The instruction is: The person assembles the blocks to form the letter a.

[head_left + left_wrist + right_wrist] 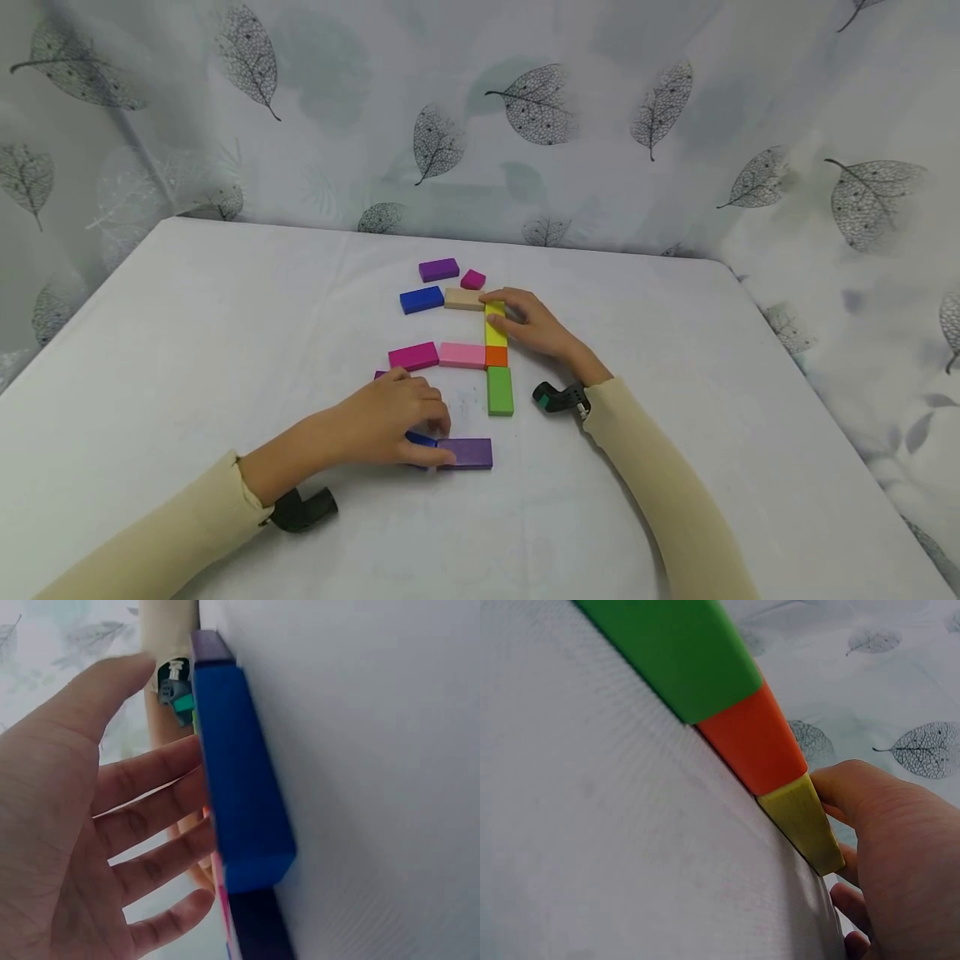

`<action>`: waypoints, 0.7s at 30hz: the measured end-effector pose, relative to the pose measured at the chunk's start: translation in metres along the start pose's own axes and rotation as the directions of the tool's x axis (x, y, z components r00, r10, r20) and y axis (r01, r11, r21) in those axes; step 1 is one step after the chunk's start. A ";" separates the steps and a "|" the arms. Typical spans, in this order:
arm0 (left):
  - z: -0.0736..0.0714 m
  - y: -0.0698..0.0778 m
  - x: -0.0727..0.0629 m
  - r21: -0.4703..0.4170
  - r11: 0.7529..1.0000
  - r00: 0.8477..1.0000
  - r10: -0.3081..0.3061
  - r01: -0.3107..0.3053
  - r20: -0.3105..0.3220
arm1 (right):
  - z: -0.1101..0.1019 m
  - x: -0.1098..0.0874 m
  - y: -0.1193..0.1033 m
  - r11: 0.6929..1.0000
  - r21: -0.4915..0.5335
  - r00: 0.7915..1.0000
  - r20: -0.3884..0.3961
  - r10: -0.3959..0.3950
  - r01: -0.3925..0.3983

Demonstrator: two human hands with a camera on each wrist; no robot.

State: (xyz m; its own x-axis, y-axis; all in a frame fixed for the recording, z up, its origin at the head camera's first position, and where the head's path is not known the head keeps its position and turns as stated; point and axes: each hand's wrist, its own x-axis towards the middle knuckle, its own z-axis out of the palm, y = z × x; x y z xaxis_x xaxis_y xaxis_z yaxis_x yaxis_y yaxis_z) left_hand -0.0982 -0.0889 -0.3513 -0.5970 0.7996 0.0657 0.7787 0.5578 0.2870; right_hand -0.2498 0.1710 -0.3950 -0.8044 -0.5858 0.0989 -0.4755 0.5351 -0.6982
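Evidently, the coloured blocks are being kept in tidy rows on the white table [225, 333], each set end to end or edge to edge with its neighbour. On the right, the yellow block [496, 333], orange block [497, 357] and green block [500, 391] form a line running from far to near. The pink block [462, 356] joins it from the left beside the orange one, with the long magenta block [413, 357] continuing leftward.

The right hand [536, 325] reaches over the far part of the yellow block from the right. Its thumb lies across the block and its forefinger is by the far end, near the tan block [463, 299], a placement that would suit squaring up that corner. Those two fingers are slightly parted; whether they pinch or merely touch cannot be told.

The left hand [401, 417] is over the near left side, its fingers loose and spread behind the near blue block [244, 772]. In the left wrist view its thumb stands wide of the fingers and clear of the blocks, so nothing seems gripped. The near purple block [468, 452] touches the blue one's right end, probably to carry the near row on rightward.

Farther off lie the far blue block [422, 300], far purple block [438, 270] and small magenta block [472, 280], the last two standing apart.
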 end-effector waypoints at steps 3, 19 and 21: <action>-0.005 -0.003 0.003 0.002 1.000 1.000 0.016 -0.016 -0.013 | 0.000 0.000 0.000 1.000 0.004 1.000 -0.003 -0.011 0.011; -0.035 -0.022 0.022 -0.088 0.996 0.999 0.020 -0.023 -0.038 | 0.000 0.000 0.003 0.999 0.023 0.999 -0.008 -0.036 0.036; -0.035 -0.028 0.024 -0.105 0.994 0.999 0.030 -0.034 -0.041 | 0.001 0.000 0.003 0.999 0.027 1.000 -0.006 -0.027 0.027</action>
State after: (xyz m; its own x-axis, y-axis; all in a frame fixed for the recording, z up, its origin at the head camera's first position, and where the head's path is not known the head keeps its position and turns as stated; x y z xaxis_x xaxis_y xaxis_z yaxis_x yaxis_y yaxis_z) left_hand -0.1404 -0.0931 -0.3246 -0.5810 0.8060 0.1130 0.7738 0.5040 0.3838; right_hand -0.2507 0.1722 -0.3976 -0.7937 -0.5960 0.1221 -0.4874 0.5028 -0.7139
